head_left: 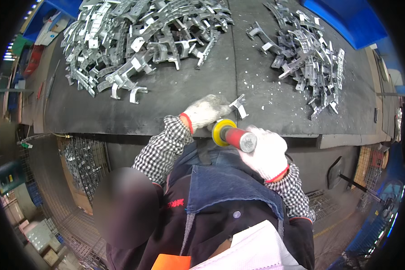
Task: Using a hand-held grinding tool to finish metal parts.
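metal bracket [240, 108] over front part of dark surface [144, 114], grasped at one end by gloved left hand [207, 110]. gloved right hand [269, 150] wrapped round red tool [236, 137], yellow disc [217, 133] near bracket. larger bracket pile [139, 42] beyond, leftward; smaller pile [307, 58] rightward.

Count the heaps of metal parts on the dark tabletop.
2: the larger heap at left, the smaller heap at right. More may lie beyond the picture's top edge.

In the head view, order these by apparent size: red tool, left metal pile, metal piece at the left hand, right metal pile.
1. Left metal pile
2. Right metal pile
3. Red tool
4. Metal piece at the left hand, clearly smallest
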`<state>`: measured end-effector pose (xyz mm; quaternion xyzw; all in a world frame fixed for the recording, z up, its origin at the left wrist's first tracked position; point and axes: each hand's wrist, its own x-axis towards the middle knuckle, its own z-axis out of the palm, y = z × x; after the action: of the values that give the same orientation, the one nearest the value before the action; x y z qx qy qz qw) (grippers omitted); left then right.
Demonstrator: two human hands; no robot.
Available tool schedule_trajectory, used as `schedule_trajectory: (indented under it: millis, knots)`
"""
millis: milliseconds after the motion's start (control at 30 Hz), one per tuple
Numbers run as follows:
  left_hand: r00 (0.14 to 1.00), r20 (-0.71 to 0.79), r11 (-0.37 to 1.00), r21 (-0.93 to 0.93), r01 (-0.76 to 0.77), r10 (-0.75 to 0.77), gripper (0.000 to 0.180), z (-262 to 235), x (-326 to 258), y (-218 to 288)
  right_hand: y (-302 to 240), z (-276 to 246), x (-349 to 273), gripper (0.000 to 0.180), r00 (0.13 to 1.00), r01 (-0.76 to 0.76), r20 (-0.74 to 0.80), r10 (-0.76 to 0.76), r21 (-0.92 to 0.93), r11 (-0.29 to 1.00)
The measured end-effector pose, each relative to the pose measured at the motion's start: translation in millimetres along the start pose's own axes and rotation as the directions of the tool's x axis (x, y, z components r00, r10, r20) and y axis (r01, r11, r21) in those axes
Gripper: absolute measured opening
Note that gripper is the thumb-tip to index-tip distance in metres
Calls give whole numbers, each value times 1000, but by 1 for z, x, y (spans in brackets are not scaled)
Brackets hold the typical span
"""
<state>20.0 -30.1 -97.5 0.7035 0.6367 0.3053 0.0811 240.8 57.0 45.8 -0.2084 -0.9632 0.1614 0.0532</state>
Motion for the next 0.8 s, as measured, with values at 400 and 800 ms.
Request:
schedule_trajectory:
  millis: [400,800]
  knots:
    - [500,666,469,-246,848,-554,53,-59,43,44,10,6,-14,22,999,-13,-30,13,2,1000]
    - [629,507,488,-396,778,-589,45,-44,30,34,4,-8,11,37,993,-99,74,96,31,995]
